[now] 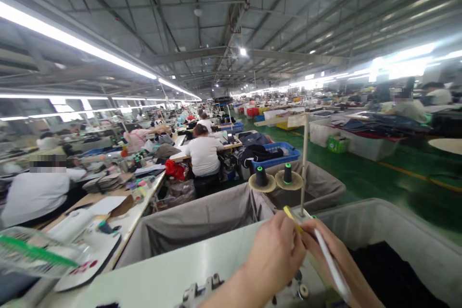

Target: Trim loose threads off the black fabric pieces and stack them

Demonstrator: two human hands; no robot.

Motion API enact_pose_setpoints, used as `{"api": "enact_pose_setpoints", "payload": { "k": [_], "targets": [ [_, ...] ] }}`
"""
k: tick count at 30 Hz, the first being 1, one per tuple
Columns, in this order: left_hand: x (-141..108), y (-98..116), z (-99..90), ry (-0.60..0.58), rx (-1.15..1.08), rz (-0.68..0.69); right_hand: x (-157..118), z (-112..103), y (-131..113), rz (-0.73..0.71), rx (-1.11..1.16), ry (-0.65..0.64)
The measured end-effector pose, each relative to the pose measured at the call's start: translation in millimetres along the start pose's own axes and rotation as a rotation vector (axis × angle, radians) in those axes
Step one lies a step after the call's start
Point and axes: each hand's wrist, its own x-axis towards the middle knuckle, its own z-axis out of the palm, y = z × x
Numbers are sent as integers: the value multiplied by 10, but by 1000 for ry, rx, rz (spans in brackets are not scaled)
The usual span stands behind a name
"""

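Observation:
My left hand (pixel 276 252) is closed, its fingertips pinched together around a narrow yellow strip (pixel 288 211) that sticks up above them. Close against it, my right hand (pixel 337 250) is also closed, fingertips meeting the left ones. A slim white stick-like thing (pixel 330 262) runs along the right hand, held in it; its exact kind does not show. Both hands are above a pale green sewing machine table (pixel 173 264). Metal machine parts (pixel 205 288) lie below and left of my wrists. What lies between the fingertips is mostly hidden.
Behind the table stand two dark thread cones (pixel 261 176) beside a thread stand pole (pixel 304 168). Grey cloth-lined bins (pixel 202 211) border the far side. A translucent tub (pixel 390 221) with dark fabric is at right. Co-workers (pixel 204 151) sit ahead and at left.

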Motion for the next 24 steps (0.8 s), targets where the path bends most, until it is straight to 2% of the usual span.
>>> {"api": "enact_pose_setpoints", "payload": {
  "k": [3,11,17,24],
  "targets": [
    [24,13,-13,50,71,45,0,-28,47,32,45,-81],
    [89,23,43,80,144,236,10,-86,-41,79,84,12],
    [62,-3,133,118,161,285,17,-74,-34,124,153,34],
    [61,-30,-7,70,131,244,27,-106,-43,131,106,-21]
  ]
}}
